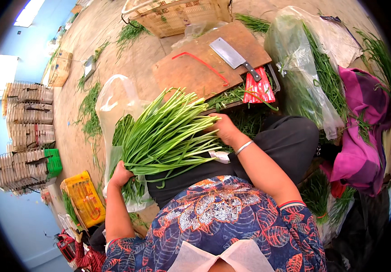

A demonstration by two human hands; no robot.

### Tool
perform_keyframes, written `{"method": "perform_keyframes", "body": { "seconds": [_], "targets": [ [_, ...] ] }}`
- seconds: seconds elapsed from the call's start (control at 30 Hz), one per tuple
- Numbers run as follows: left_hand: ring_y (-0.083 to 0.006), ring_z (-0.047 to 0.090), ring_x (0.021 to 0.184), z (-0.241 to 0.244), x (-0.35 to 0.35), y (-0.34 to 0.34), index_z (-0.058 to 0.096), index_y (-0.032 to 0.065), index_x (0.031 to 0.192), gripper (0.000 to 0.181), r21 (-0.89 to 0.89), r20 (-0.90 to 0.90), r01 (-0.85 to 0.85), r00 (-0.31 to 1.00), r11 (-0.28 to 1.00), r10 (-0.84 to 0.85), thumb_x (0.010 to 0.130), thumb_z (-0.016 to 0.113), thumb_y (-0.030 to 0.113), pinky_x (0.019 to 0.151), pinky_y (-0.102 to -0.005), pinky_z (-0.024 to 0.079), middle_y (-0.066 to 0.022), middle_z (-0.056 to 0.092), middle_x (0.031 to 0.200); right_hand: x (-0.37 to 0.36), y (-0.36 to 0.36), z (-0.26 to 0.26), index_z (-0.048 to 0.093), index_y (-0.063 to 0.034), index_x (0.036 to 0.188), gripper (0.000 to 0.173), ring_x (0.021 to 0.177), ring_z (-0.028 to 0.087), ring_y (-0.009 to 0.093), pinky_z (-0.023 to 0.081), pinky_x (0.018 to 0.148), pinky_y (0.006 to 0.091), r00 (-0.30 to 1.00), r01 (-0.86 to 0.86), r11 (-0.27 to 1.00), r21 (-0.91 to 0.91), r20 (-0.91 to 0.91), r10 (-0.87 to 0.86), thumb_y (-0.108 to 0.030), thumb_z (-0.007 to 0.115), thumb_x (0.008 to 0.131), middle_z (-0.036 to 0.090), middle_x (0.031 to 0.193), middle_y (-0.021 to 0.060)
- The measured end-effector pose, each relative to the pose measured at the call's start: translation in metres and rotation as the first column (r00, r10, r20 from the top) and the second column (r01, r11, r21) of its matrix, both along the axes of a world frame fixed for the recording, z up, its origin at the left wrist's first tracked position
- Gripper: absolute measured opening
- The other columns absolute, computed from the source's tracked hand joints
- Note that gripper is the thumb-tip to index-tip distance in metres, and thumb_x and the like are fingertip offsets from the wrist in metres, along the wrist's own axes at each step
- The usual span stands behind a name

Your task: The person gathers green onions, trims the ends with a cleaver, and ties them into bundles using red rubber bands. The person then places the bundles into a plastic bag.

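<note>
A large loose bundle of long green leafy stalks, seemingly Chinese chives, lies across my lap. My left hand grips its leafy end, beside a clear plastic bag that holds more greens. At the pale stem end, my right hand has stalks between its fingers. Beyond the bundle rests a worn wooden board. On it lie a cleaver with a black handle and a thin red strip. Red-and-white ties sit at the board's near right corner, under the cleaver's handle.
A plastic crate stands behind the board. To the right are a clear bag of greens and a purple cloth. Stacked crates, a yellow crate and another person in red are at left.
</note>
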State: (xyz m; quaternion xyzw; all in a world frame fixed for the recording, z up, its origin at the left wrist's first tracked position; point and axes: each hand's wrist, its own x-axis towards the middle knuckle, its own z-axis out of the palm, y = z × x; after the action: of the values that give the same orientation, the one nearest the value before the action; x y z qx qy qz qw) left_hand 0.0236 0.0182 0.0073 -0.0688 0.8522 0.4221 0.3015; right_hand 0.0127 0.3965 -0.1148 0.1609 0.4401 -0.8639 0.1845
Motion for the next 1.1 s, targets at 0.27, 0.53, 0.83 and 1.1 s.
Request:
{"method": "perform_keyframes", "body": {
  "seconds": [0.27,0.53,0.83,1.1],
  "targets": [
    [-0.0117,0.054,0.051,0.002,0.002,0.002,0.066,0.0002,0.089,0.017,-0.007,0.027,-0.027,0.999,1.000,0.027,0.073,0.063,-0.004,0.043,-0.0271,0.042,-0.0028,0.062,0.070,-0.006,0.119,-0.013,0.067,0.0052,0.087,0.019,0.058,0.063,0.016,0.050,0.053,0.0283,0.865,-0.436,0.384,0.814,0.260,0.430,-0.012,0.067,0.080,0.067,0.073,0.0115],
    [-0.0093,0.055,0.057,0.006,-0.003,-0.004,0.066,-0.0005,0.093,0.022,-0.004,-0.010,0.045,0.999,0.999,-0.045,0.071,0.065,-0.003,0.048,-0.0272,0.044,-0.0019,0.064,0.075,0.003,0.046,0.021,0.064,0.0014,0.102,0.026,0.061,0.059,0.011,0.048,0.056,0.0233,0.985,-0.163,0.963,0.214,-0.016,0.170,-0.016,0.067,0.083,0.064,0.076,0.0027],
    [-0.0091,0.057,0.079,0.029,0.003,0.008,0.064,-0.0013,0.098,0.028,-0.176,-0.173,0.136,0.971,0.975,-0.167,0.071,0.069,-0.003,0.072,-0.0276,0.049,-0.0031,0.068,0.087,-0.009,0.098,0.027,0.067,-0.0003,0.093,0.016,0.058,0.057,0.011,0.045,0.054,0.0251,0.997,-0.075,0.882,0.465,0.015,0.078,-0.007,0.058,0.081,0.065,0.074,0.0066],
    [-0.0248,0.066,0.084,0.052,0.005,0.025,0.063,0.0006,0.104,0.034,-0.290,-0.352,0.194,0.889,0.937,-0.293,0.070,0.068,-0.002,0.076,-0.0321,0.050,-0.0150,0.069,0.093,-0.030,0.086,0.065,0.067,0.0036,0.091,0.035,0.074,0.062,0.032,0.048,0.071,0.0367,0.818,0.134,0.545,0.828,-0.403,0.411,-0.029,0.058,0.085,0.065,0.078,0.0194]
  ]
}}
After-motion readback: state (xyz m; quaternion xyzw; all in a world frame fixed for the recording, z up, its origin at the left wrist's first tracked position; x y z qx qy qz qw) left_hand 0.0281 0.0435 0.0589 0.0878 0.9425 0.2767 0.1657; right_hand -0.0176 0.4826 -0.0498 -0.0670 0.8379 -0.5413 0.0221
